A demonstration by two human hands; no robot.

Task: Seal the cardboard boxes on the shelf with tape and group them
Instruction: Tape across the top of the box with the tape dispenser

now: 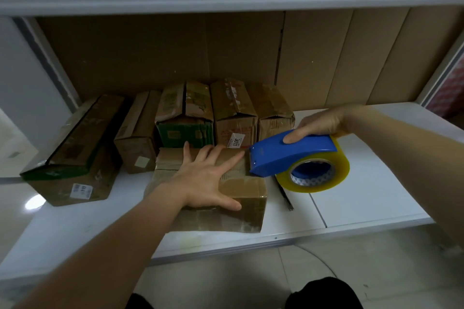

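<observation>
Head view: the near box [247,189] is being pressed flat on the shelf [371,198] by the left hand [204,178], fingers spread; the dispenser [292,154] is being gripped by the right hand [321,124] at the box's right edge; tape should probably be drawn leftward along the seam, flaps held down.

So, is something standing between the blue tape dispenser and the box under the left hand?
Nothing visible. The tape dispenser, gripped by the right hand, has its front already at the box edge, beside the left hand fingertips.
</observation>
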